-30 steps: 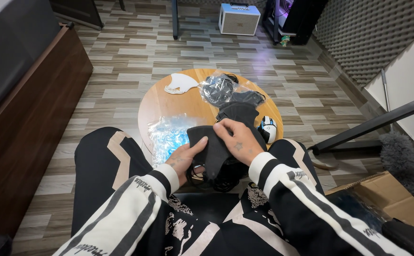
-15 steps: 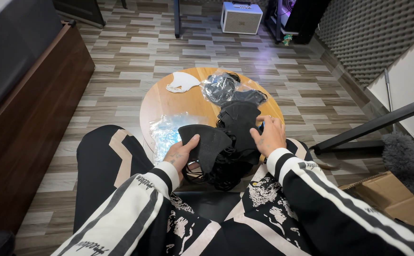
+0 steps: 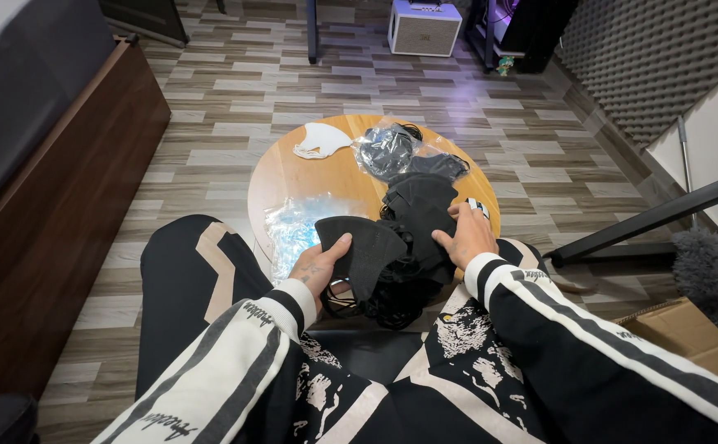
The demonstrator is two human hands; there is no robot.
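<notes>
Two hands: left hand [image 3: 319, 267] pinches black mask [image 3: 367, 247] (clear packets [image 3: 387, 152] beyond).

— Where are we, would we say?

— A room at home fitted out for sound work. We see grey acoustic foam [image 3: 663, 66] lining the right wall, a small white amplifier [image 3: 424, 26] standing on the wood-look plank floor [image 3: 211, 107], and a fluffy grey microphone cover [image 3: 708, 271] low by a black stand leg [image 3: 655, 215].

— And the homely side?

— A dark wooden cabinet [image 3: 55, 214] along the left, a little round wooden worktop [image 3: 293, 177] before our knees, and a cardboard box [image 3: 692, 341] at the right.
</notes>
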